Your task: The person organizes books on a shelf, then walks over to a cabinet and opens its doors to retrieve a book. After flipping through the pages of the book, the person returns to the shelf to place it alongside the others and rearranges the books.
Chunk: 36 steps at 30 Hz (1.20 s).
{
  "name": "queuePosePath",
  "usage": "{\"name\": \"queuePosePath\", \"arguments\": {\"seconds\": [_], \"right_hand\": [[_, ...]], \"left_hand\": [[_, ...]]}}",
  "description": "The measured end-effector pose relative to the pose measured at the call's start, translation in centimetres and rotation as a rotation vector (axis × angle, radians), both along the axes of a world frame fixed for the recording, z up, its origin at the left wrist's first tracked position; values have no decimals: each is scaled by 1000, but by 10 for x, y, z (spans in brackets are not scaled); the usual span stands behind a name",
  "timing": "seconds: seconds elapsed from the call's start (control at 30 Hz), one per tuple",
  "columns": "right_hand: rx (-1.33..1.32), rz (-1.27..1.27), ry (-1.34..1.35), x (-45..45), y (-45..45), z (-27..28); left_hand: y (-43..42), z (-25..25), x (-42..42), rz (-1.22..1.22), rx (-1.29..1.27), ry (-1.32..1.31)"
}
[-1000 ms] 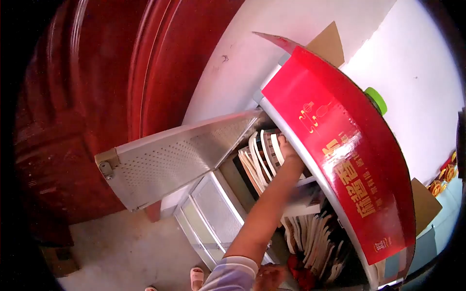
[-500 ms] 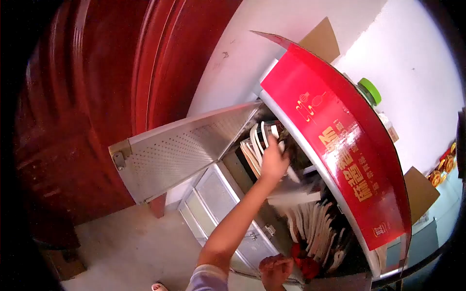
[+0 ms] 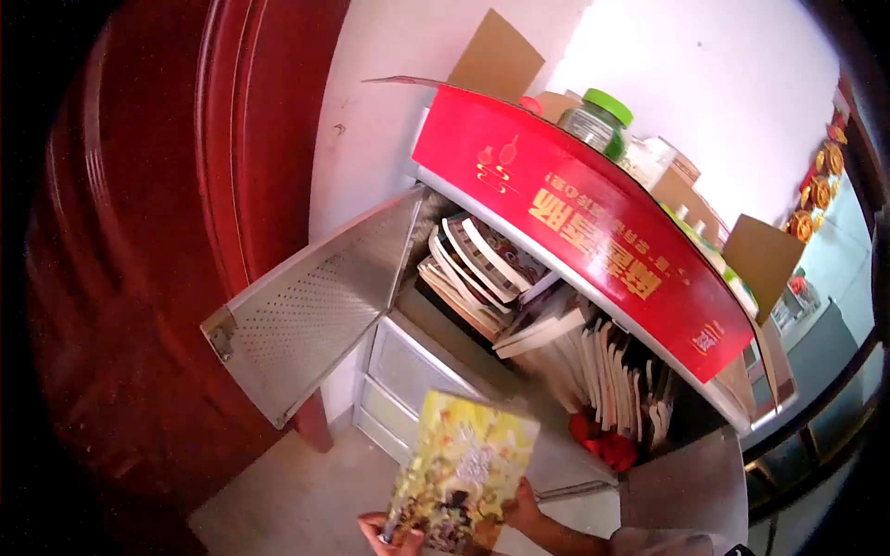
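Observation:
A book with a yellow illustrated cover is held in front of the cabinet, its cover facing me. My left hand grips its lower left edge, with the thumb over the cover. At its right edge my right hand is closed on it. Behind it, a stack of books leans in the left of the open metal cabinet. A row of upright books fills the right part, beside a red cloth-like item.
The perforated cabinet door swings out to the left, and another door stands open at lower right. A red carton lies on top, with a green-lidded jar behind it. A dark red wooden door is at left.
My left hand has come out of the cabinet from the stacked books. A yellow book now appears between both hands, lower down. The view has shifted, showing more of the right side.

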State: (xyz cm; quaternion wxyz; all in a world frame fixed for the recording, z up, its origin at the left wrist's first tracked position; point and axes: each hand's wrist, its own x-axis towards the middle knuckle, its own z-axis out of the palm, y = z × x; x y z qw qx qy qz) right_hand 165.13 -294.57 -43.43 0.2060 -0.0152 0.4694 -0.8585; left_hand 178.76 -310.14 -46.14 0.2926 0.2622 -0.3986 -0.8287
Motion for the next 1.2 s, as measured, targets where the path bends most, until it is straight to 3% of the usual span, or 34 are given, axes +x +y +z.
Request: {"name": "queuePosePath", "arguments": {"seconds": [0.07,0.1,0.17,0.27,0.4,0.5,0.6,0.63,0.67,0.7,0.73,0.77,0.83,0.87,0.9,0.93,1.0,1.07,1.13,1.17,1.2], "right_hand": [[-72,130,-280,4,28,-31],[126,178,-138,9,25,-28],[303,166,-266,19,19,-18],[481,459,57,39,22,-34],[708,667,172,77,7,-60],[467,439,1,109,11,-84],[169,288,-369,133,59,-99],[64,243,-484,141,79,-111],[8,-106,-756,157,112,-152],[-338,-104,-847,174,206,-269],[-390,-43,-705,200,267,-276],[-435,14,-564,220,294,-276],[284,-520,-694,244,264,-103],[-142,-742,-682,251,306,-108],[-108,-546,-337,264,349,-106],[87,-954,-284,250,340,-62],[130,-958,147,233,338,22],[132,-1095,168,213,313,107],[-1,-820,392,207,316,152],[157,-796,533,202,311,175],[313,-767,679,195,302,199]], "left_hand": [[11,-76,18,-12,-79,117],[9,-81,23,-88,-18,98],[6,-91,35,-253,145,46],[0,-117,58,-465,385,-17],[-4,-165,95,-676,698,-92],[-9,-180,119,-761,814,-107],[-14,-104,139,-461,743,-173],[-20,-136,154,-447,733,-167],[-32,-145,163,-437,639,-102],[-47,-147,174,-427,543,-43],[-67,-148,184,-418,445,12],[-92,-148,192,-435,-154,9],[-162,-103,179,-422,-187,86],[-161,-9,147,-478,-214,178],[-159,85,114,-535,-237,272],[-176,113,108,-605,-416,134],[-191,145,72,-459,-792,160],[-199,171,39,-299,-1061,150],[-206,176,12,-294,-1251,83],[-209,177,-1,-270,-1348,63],[-211,164,-10,-306,-1169,121]]}}
